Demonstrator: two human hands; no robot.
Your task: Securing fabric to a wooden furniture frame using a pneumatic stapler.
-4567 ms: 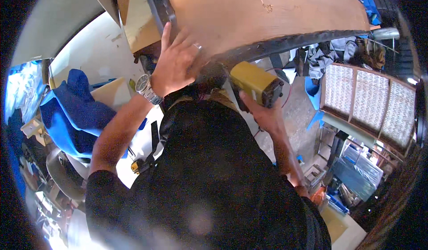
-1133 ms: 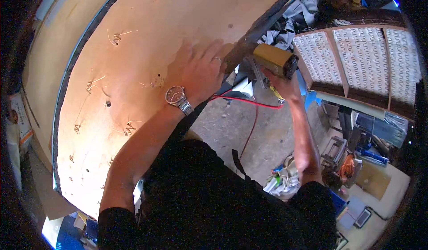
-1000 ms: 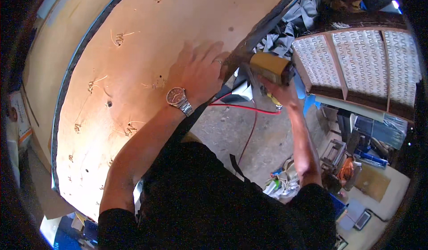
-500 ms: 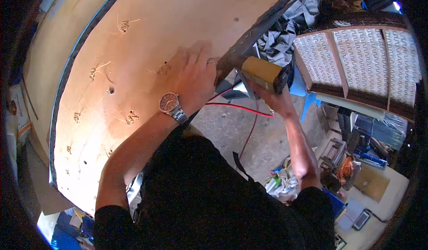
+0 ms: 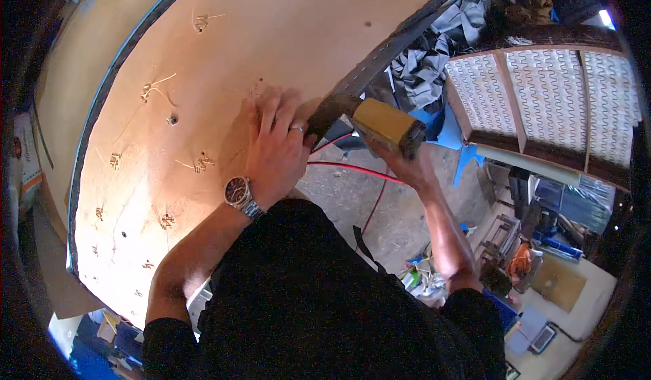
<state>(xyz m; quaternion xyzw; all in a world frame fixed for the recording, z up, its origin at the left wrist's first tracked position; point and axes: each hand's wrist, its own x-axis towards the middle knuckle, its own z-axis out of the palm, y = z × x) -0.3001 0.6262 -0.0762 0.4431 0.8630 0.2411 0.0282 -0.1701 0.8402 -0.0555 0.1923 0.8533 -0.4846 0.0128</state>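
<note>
A large tan board (image 5: 305,27) with a black fabric strip (image 5: 366,75) along its edge fills the upper left. My left hand (image 5: 277,153), with a ring and a wristwatch, lies on the board with its fingers stretched out, its thumb side at the strip. My right hand (image 5: 400,163) is wrapped round the grip of a staple gun (image 5: 386,124) with a yellowish-brown body. The gun's nose is close to the strip; whether it touches is hidden. A red hose (image 5: 356,168) runs near the gun.
Knotted cords (image 5: 201,22) poke through the board. Crumpled grey fabric (image 5: 430,68) lies beyond its edge. At right stands a wooden frame with zigzag springs (image 5: 539,102). A worktable (image 5: 590,298) at lower right bears tools and a phone (image 5: 542,339). A pile of scraps (image 5: 424,282) lies on the floor.
Both hands have moved down and left along the board's edge, the staple gun with the right one. The board has shifted slightly in view.
</note>
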